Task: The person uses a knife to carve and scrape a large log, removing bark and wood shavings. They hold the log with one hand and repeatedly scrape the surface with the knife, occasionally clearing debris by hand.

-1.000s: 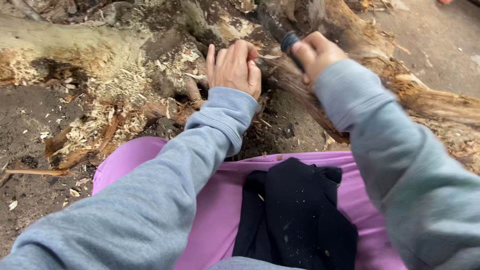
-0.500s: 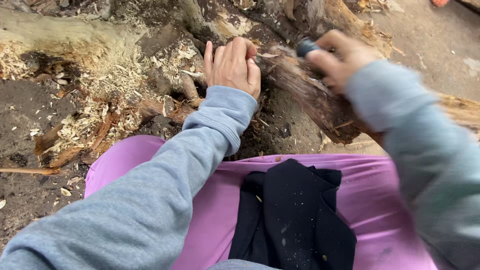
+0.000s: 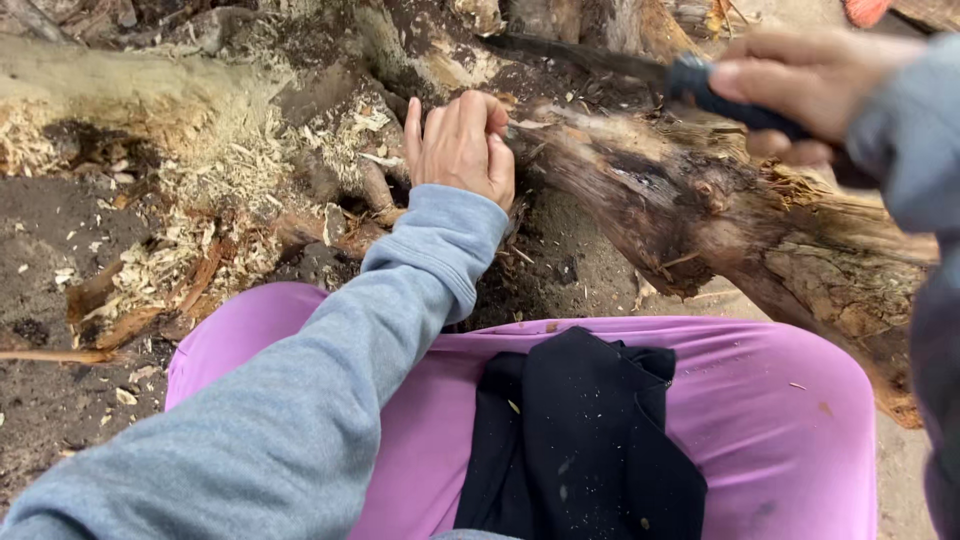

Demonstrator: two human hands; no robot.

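Chopping is underway: the left hand (image 3: pixel 460 145) presses open-fingered on the log (image 3: pixel 700 215) while the right hand (image 3: pixel 800 85) grips a raised blade (image 3: pixel 590 58), whose next stroke needs clearance from those fingers.

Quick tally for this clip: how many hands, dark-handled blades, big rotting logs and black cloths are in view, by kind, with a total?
Hands: 2, left hand pressed on the wood, right hand gripping the tool
Dark-handled long blade: 1
Large brown rotting log: 1
Black cloth on the purple-clad lap: 1
Total: 5
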